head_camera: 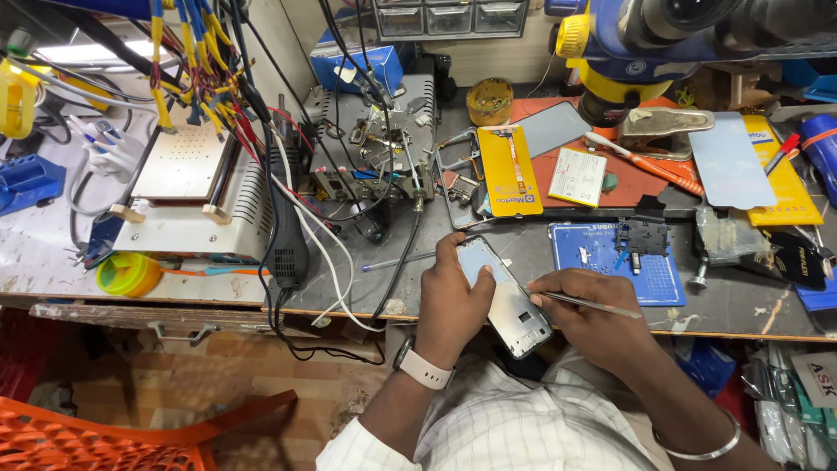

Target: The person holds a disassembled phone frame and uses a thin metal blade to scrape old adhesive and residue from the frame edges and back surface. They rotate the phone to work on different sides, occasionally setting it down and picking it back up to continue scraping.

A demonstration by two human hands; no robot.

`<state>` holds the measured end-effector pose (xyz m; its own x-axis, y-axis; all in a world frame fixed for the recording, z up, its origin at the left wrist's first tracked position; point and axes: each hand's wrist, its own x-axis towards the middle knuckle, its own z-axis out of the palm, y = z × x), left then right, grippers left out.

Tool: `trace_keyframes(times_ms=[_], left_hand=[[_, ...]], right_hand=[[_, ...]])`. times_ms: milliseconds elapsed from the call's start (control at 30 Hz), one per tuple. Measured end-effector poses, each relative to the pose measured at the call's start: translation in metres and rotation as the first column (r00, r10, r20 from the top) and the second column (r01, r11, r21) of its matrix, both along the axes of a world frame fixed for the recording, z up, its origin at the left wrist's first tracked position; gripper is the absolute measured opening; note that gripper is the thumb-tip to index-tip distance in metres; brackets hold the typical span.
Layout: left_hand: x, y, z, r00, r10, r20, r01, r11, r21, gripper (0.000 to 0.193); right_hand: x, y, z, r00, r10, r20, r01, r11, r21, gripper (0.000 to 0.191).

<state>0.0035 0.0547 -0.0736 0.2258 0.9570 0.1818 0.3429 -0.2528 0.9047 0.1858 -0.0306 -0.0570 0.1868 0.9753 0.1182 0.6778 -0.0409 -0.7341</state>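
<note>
Left hand (453, 301) clasps a phone (506, 296) by its long edges, held tilted above the near desk (732, 310) rim. Right hand (580, 305) pinches tweezers (580, 303), tip touching the phone's right edge. Judged: the phone is light, stiff, thin, smooth and fragile; edge grip suits it, face left untouched. Beyond, a blue mat (610, 257) carries a small black part (643, 235) and loose bits. Farther back, a yellow tub (490, 100), contents unclear, and clear drawers (449, 17) whose contents cannot be told.
</note>
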Motion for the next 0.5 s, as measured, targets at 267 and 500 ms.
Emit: trace_keyframes(times_ms=[267, 500], left_hand=[[0.0, 0.001, -0.002, 1.0, -0.006, 0.031, 0.003, 0.996, 0.085, 0.053], [0.0, 0.0, -0.009, 0.999, 0.003, -0.043, -0.003, 1.0, -0.021, 0.054]], right_hand=[[-0.012, 0.031, 0.004, 0.996, 0.018, -0.088, -0.007, 0.992, 0.123, 0.013], [-0.006, 0.037, 0.011, 0.999, 0.032, -0.013, -0.033, 0.997, -0.073, 0.012]])
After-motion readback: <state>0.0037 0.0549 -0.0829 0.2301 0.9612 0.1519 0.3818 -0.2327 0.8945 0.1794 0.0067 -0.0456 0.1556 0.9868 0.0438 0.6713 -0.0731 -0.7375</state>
